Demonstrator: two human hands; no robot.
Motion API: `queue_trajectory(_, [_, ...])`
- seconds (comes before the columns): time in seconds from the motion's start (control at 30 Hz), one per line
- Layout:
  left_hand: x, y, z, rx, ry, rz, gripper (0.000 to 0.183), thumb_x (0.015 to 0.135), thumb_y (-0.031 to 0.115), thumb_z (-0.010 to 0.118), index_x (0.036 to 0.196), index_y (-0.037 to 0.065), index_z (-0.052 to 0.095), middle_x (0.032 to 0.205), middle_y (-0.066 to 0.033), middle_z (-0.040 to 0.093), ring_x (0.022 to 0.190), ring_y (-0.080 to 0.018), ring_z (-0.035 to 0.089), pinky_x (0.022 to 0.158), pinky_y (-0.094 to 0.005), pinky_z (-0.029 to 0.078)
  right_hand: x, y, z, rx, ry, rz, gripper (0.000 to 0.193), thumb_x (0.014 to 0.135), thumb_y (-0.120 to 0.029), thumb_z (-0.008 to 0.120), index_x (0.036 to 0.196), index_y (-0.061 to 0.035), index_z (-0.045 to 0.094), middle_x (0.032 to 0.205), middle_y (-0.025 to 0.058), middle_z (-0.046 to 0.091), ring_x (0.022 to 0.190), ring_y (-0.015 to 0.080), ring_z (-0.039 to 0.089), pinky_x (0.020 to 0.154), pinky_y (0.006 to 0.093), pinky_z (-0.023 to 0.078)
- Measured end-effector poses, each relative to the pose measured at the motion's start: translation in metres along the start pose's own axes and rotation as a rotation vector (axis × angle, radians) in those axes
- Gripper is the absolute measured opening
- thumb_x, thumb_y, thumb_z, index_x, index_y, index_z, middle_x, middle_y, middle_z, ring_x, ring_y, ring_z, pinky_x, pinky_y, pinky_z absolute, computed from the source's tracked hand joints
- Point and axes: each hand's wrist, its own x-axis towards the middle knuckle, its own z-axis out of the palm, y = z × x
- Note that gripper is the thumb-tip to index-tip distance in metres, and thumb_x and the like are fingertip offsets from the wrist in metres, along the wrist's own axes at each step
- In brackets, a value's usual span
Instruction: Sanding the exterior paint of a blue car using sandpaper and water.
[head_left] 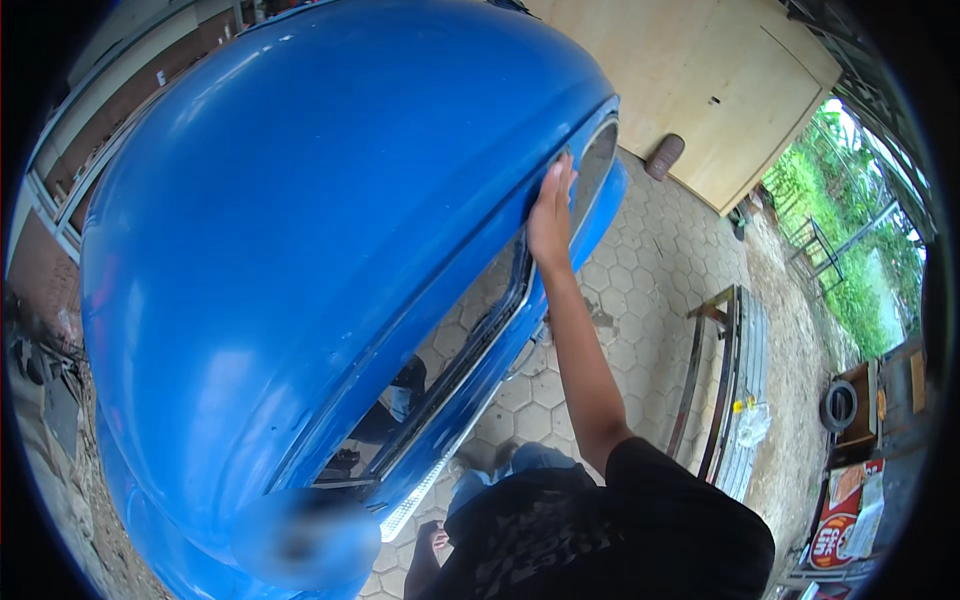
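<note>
A blue rounded car body (300,200) fills the left and middle, with its roof toward me. My right hand (551,215) reaches forward and lies on the blue pillar beside the rear side window opening. Its fingers are stretched and close together. A small greyish patch shows at the fingertips, too small to make out. Below, at my left side, hangs my left hand (436,537), near the car's lower side. Its fingers are loosely bent, and I see nothing in it. Through the glassless side window opening (470,305), paving and dark items show.
Hexagonal paving (640,260) lies right of the car. A brown sandal (665,156) rests by a large pale wooden panel (690,70). A metal-framed bench (735,390) stands to the right, with a clear plastic bag (752,424) on it. Farther right is a tyre (838,405).
</note>
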Motion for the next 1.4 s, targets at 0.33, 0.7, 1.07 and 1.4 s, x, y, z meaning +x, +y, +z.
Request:
queue_trajectory(0.33, [0.019,0.069,0.022,0.004,-0.01,0.136,0.036,0.089,0.031,0.042,0.12,0.018,0.056,0.105,-0.01,0.064,0.08,-0.0246,0.062,0.075,-0.0428,0.047,0.033,0.032,-0.008,-0.044,-0.055,-0.131,0.064,0.099,-0.039,0.023,0.144,0.0033,0.008,0.151,0.0224,0.008,0.14,0.0357,0.003,0.112,0.0454,0.004])
queue_trajectory(0.7, [0.008,0.08,0.069,-0.102,0.178,-0.005,0.032,0.089,0.033,0.047,0.116,0.02,0.057,0.096,-0.0069,0.064,0.081,-0.0206,0.06,0.073,-0.0456,0.047,0.034,0.091,-0.024,-0.082,-0.22,-0.595,0.064,0.094,-0.033,0.037,0.14,0.007,0.021,0.145,0.028,0.021,0.136,0.0438,0.017,0.108,0.0546,0.012])
queue_trajectory(1.07, [-0.025,0.121,0.184,-0.267,0.265,0.029,0.036,0.089,0.031,0.045,0.122,0.019,0.055,0.092,-0.0095,0.063,0.068,-0.0211,0.06,0.063,-0.0368,0.048,0.053,0.118,-0.022,-0.096,-0.291,-0.701,0.059,0.092,-0.039,0.04,0.134,0.0017,0.039,0.14,0.0197,0.038,0.13,0.0381,0.033,0.107,0.0545,0.016])
queue_trajectory(1.4, [-0.045,0.076,0.218,-0.309,0.359,-0.046,0.035,0.09,0.032,0.046,0.121,0.018,0.056,0.096,-0.0106,0.064,0.079,-0.0238,0.062,0.067,-0.0399,0.048,0.047,0.137,-0.027,-0.003,-0.381,-0.722,0.052,0.093,-0.036,0.041,0.132,-0.0021,0.045,0.138,0.0163,0.041,0.131,0.0344,0.032,0.11,0.0521,0.008])
